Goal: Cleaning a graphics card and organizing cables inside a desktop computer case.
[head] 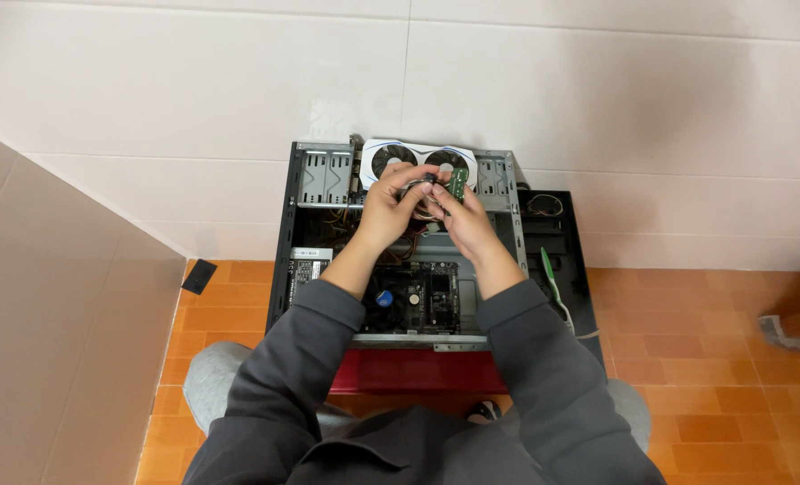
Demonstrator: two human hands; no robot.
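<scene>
Head view: a small round metal part with a loop of thin wires (422, 199) is held between both hands above the open grey computer case (283, 233), near its far end. The left hand (386, 211) has its grip pinching the part from the left. The right hand (467, 224) pinches a small green circuit board (457, 183) beside it. A white two-fan graphics card (418, 157) lies just behind, a black motherboard (418, 296) below, all on the orange tiled floor (705, 359).

place: home floor corner | orange floor tiles (705, 359) | white tiled wall (193, 81)
</scene>
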